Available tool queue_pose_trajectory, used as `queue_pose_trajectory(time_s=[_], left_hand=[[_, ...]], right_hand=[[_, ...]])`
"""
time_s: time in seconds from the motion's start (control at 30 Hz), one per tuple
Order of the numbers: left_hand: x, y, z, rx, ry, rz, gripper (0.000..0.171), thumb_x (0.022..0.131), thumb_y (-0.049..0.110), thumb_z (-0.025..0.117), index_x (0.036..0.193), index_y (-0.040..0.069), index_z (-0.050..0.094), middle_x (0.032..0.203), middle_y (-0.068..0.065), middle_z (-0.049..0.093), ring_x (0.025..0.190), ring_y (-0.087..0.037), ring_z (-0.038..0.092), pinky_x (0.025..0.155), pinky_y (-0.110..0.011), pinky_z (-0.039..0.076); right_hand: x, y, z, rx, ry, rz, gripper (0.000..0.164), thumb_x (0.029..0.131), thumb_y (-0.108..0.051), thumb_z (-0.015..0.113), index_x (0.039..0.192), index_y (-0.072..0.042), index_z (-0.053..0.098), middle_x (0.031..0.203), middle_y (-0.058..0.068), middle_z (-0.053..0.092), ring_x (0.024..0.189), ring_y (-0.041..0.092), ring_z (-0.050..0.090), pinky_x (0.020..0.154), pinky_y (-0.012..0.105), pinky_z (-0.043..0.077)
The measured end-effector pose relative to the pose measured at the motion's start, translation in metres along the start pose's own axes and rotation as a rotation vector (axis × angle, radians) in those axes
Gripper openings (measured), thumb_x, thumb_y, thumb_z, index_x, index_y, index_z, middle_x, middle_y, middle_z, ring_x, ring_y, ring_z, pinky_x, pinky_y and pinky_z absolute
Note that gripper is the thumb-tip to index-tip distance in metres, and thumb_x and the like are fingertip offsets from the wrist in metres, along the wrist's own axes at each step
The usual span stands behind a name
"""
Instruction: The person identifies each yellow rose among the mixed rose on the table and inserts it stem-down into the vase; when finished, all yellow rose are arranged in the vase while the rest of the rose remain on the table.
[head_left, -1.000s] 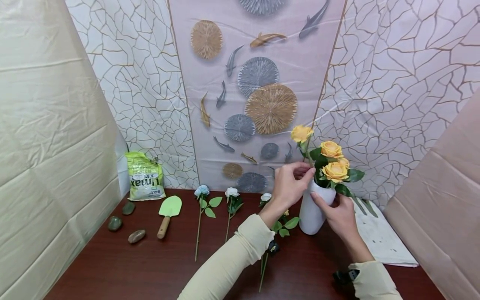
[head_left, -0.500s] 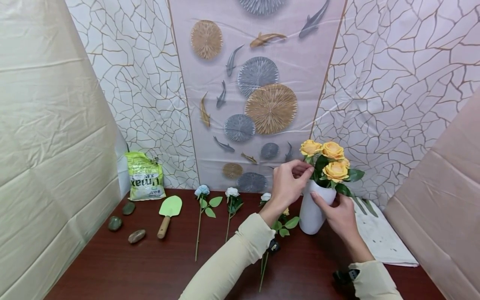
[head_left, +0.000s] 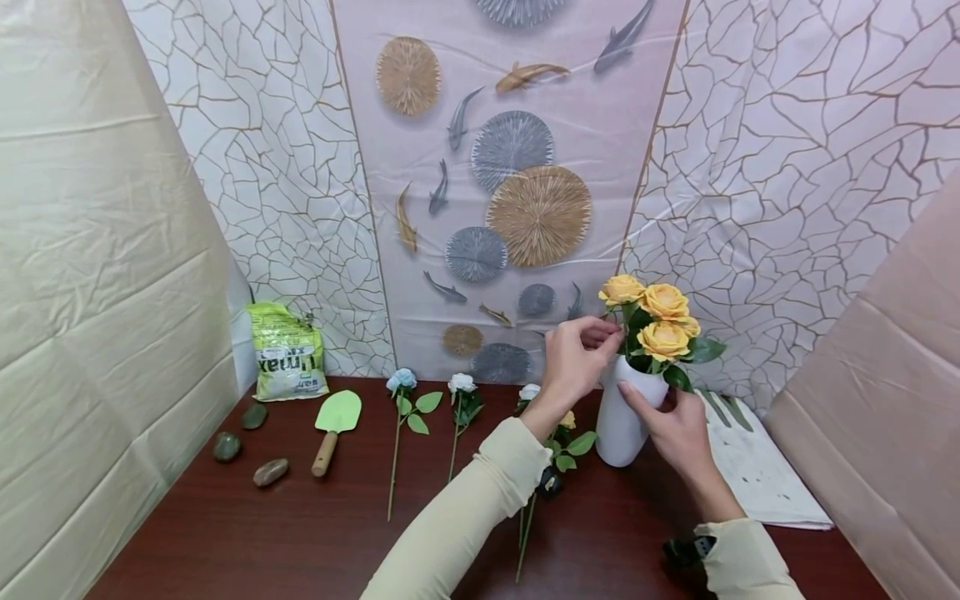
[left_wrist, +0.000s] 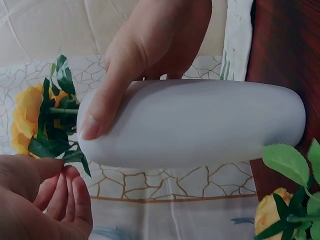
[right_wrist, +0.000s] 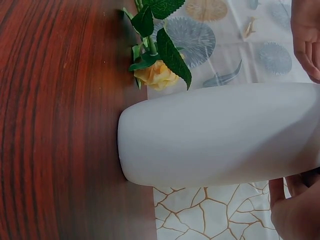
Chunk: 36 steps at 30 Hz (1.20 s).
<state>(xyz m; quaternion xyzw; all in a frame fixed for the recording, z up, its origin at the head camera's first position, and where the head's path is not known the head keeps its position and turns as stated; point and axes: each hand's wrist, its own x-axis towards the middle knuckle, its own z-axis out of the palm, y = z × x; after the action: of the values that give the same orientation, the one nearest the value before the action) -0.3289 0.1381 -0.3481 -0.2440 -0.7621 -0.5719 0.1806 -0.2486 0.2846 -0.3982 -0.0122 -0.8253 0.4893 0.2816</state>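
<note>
A white vase (head_left: 621, 425) stands upright on the dark wooden table, with several yellow roses (head_left: 663, 300) bunched in its mouth. My right hand (head_left: 678, 429) grips it near the rim, the thumb lying along the upper wall in the left wrist view. To the left of the blooms, my left hand (head_left: 573, 358) pinches a green leaf (left_wrist: 74, 155) of the leftmost yellow rose (head_left: 621, 289) between thumb and fingers, right beside the vase mouth. The lower stems are hidden inside the vase.
A blue rose (head_left: 402, 381), a white rose (head_left: 462, 383) and more stems, including a yellow rose (right_wrist: 157, 75), lie left of the vase. Further left are a green trowel (head_left: 337, 412), several stones (head_left: 227, 447) and a bag (head_left: 288, 358). A white cloth (head_left: 757, 475) lies at right.
The leftmost yellow rose has come down, its bloom now level with the others above the vase. My left hand has barely moved, and my right hand keeps its hold. The view has shifted slightly.
</note>
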Motion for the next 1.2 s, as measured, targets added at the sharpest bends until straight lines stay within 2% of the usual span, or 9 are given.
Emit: queue_pose_trajectory(time_s=[0.13, 0.3, 0.57, 0.73, 0.9, 1.07, 1.2], left_hand=[[-0.006, -0.006, -0.014, -0.011, -0.034, 0.020, 0.012, 0.092, 0.025, 0.074, 0.100, 0.017, 0.079, 0.086, 0.008, 0.077, 0.072, 0.007, 0.065, 0.067, -0.011, 0.054], [-0.019, -0.019, -0.033, 0.033, -0.076, 0.017, 0.010, 0.094, 0.026, 0.073, 0.100, 0.021, 0.078, 0.087, 0.010, 0.076, 0.073, 0.005, 0.066, 0.068, -0.014, 0.055], [-0.059, -0.058, -0.049, 0.113, -0.176, -0.083, 0.008, 0.093, 0.022, 0.074, 0.099, 0.018, 0.078, 0.087, 0.008, 0.076, 0.072, 0.004, 0.066, 0.068, -0.014, 0.056], [-0.086, -0.079, -0.054, 0.162, -0.233, -0.146, 0.006, 0.091, 0.017, 0.075, 0.096, 0.018, 0.079, 0.086, 0.008, 0.077, 0.070, 0.005, 0.067, 0.064, -0.014, 0.055], [-0.107, -0.092, -0.062, 0.171, -0.312, -0.223, 0.008, 0.091, 0.016, 0.075, 0.097, 0.017, 0.079, 0.086, 0.008, 0.077, 0.071, 0.004, 0.067, 0.064, -0.016, 0.055], [-0.120, -0.102, -0.067, 0.182, -0.340, -0.261, 0.009, 0.090, 0.014, 0.075, 0.097, 0.014, 0.080, 0.085, 0.006, 0.077, 0.071, 0.002, 0.068, 0.064, -0.017, 0.055], [-0.121, -0.105, -0.070, 0.184, -0.352, -0.280, 0.010, 0.088, 0.014, 0.076, 0.098, 0.015, 0.081, 0.085, 0.007, 0.077, 0.071, 0.000, 0.068, 0.065, -0.019, 0.056]], right_hand=[[0.001, 0.000, 0.002, -0.003, -0.011, -0.001, 0.065, 0.090, -0.033, 0.077, 0.145, -0.012, 0.050, 0.132, 0.013, 0.062, 0.097, -0.008, 0.059, 0.077, 0.011, 0.052], [0.003, 0.005, 0.004, -0.013, -0.013, 0.014, 0.064, 0.090, -0.036, 0.076, 0.143, -0.011, 0.051, 0.131, 0.014, 0.064, 0.096, -0.006, 0.060, 0.077, 0.012, 0.052], [0.011, 0.038, 0.008, -0.039, 0.025, 0.021, 0.062, 0.087, -0.038, 0.079, 0.141, -0.019, 0.054, 0.129, 0.007, 0.065, 0.095, -0.007, 0.061, 0.074, 0.012, 0.053], [0.011, 0.041, 0.007, -0.032, 0.037, 0.011, 0.061, 0.086, -0.039, 0.080, 0.139, -0.021, 0.056, 0.127, 0.007, 0.066, 0.094, -0.006, 0.061, 0.073, 0.012, 0.053], [0.010, 0.041, 0.007, -0.035, 0.035, 0.002, 0.061, 0.087, -0.038, 0.079, 0.139, -0.019, 0.056, 0.128, 0.008, 0.066, 0.094, -0.007, 0.061, 0.073, 0.012, 0.053], [0.010, 0.042, 0.007, -0.032, 0.028, 0.007, 0.061, 0.087, -0.038, 0.079, 0.139, -0.018, 0.056, 0.127, 0.009, 0.066, 0.092, -0.007, 0.062, 0.072, 0.013, 0.054], [0.011, 0.042, 0.007, -0.015, 0.029, 0.011, 0.060, 0.087, -0.037, 0.079, 0.140, -0.019, 0.056, 0.127, 0.008, 0.066, 0.094, -0.006, 0.062, 0.073, 0.013, 0.054]])
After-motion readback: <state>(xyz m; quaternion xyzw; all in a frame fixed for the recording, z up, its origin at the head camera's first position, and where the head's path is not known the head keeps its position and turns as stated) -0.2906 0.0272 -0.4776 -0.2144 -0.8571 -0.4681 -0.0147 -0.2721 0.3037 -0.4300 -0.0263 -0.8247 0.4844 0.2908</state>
